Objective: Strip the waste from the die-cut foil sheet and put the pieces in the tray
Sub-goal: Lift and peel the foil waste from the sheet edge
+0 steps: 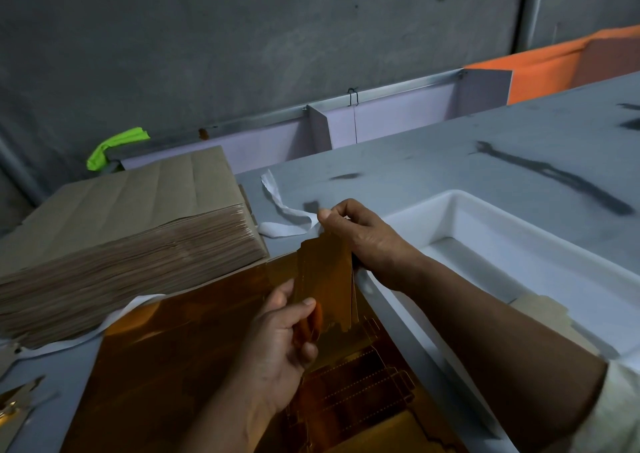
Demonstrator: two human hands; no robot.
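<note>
Left hand [284, 342] pinches the piece's [325, 279] lower end and right hand [363, 238] its top. An uneven pull could tear or crease it before the tray [419, 205].

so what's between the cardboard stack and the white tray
In the head view, a curled white strip on the grey table, and the right hand holding the foil piece.

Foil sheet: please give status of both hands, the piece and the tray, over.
Left hand grips lower end of foil piece, right hand holds its top. Piece above foil sheet, not yet in tray. Nothing blocks tray.
</note>
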